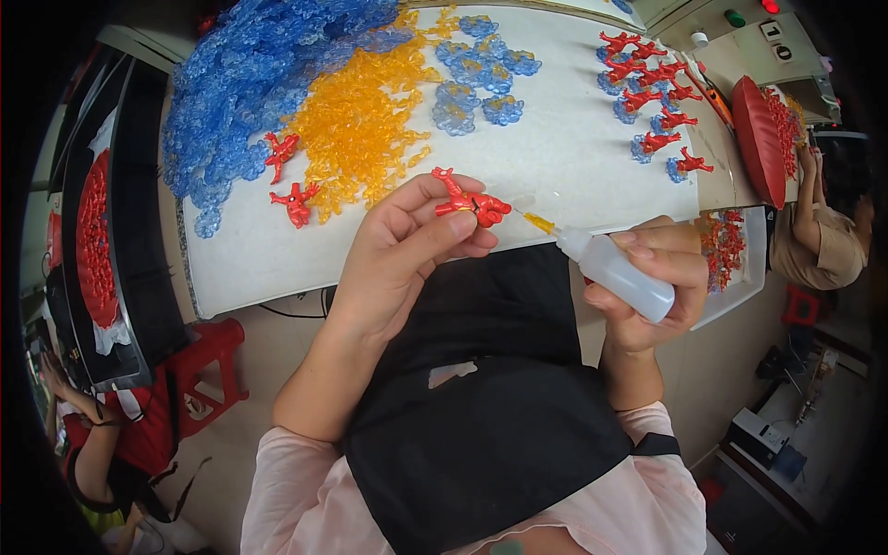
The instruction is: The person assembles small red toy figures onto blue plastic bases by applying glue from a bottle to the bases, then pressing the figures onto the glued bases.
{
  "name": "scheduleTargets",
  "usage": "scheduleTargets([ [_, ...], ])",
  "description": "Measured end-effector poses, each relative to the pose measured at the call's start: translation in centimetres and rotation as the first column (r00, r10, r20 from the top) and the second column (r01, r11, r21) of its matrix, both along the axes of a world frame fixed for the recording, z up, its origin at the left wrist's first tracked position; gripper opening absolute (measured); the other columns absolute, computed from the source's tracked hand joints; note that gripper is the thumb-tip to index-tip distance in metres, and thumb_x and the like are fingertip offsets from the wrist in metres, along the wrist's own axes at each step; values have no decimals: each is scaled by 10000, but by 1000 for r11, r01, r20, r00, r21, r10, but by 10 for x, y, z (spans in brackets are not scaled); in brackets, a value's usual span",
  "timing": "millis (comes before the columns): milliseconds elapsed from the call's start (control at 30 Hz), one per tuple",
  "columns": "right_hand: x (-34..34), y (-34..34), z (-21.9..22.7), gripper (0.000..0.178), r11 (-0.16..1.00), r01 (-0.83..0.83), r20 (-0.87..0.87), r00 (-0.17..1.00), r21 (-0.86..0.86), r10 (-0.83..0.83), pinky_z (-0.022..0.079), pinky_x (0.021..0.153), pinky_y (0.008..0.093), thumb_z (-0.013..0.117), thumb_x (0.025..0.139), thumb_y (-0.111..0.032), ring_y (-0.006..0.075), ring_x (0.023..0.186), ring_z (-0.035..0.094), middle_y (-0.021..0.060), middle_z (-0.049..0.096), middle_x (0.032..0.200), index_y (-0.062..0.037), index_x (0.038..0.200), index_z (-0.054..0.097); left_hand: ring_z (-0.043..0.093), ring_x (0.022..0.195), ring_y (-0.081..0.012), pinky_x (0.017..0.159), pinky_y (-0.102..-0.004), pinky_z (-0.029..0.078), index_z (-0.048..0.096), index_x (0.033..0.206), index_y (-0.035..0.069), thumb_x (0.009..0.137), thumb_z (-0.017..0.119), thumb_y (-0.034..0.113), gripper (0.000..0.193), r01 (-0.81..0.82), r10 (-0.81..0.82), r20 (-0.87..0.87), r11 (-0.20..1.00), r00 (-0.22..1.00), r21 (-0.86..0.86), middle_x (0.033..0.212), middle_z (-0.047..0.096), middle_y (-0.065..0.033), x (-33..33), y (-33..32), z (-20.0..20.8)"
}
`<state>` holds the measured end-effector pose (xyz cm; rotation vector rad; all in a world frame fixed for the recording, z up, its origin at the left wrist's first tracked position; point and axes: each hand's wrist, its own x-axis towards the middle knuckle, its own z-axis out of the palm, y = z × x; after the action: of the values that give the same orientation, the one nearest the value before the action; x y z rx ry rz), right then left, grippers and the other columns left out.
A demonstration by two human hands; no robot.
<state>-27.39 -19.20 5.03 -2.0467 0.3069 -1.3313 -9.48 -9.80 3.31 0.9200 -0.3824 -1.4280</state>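
A small red plastic figure (470,203) is pinched between the thumb and the fingertips of the left hand (407,250), which holds it just above the near edge of the white table (555,157). The right hand (661,277) is closed around a small white squeeze bottle (618,271), and the bottle's thin yellow nozzle (536,222) points at the figure, its tip very close to the red part; if it touches cannot be told. Both forearms come up from the lower edge, over a black apron (481,407) and pink sleeves (296,490). On the table behind the left hand lie two more red figures (289,180) beside a heap of clear orange pieces (356,120), and a large heap of clear blue pieces (250,83) spreads to the left of it. Some pale blue pieces (481,79) lie apart in the middle. At the right side of the table stand finished red figures on blue bases (652,102) in a loose row. A red tray (758,139) leans near the right edge, and another person (823,231) sits beyond it. At the left, a red plastic stool (208,370) stands on the floor near a black rack with red pieces (92,240).
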Motion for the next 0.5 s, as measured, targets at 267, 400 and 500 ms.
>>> scheduleTargets([
  [267, 3, -1, -4, 434, 1000, 9, -41, 999, -24, -10, 444, 546, 248, 804, 530, -81, 185, 652, 573, 119, 534, 808, -20, 864, 535, 580, 758, -164, 703, -271, 486, 470, 1060, -6, 814, 514, 97, 270, 19, -18, -23, 1000, 1000, 11, 928, 571, -119, -1, -2, 0],
  [400, 2, -5, -7, 457, 999, -4, -83, 997, -49, -1, 450, 557, 253, 809, 523, -92, 188, 673, 574, 124, 533, 835, -20, 878, 531, 579, 759, -159, 696, -263, 488, 468, 1064, -2, 817, 509, 97, 269, 12, -12, -81, 1000, 997, 1, 935, 569, -121, 1, -3, -4],
  [500, 5, -16, -15, 421, 998, -60, 22, 998, 24, 59, 456, 597, 261, 782, 551, -38, 198, 742, 570, 134, 531, 877, -18, 884, 523, 585, 777, -154, 717, -260, 479, 485, 1049, -15, 819, 525, 101, 260, -28, 25, -117, 999, 993, -24, 907, 580, -87, 10, -2, -4],
])
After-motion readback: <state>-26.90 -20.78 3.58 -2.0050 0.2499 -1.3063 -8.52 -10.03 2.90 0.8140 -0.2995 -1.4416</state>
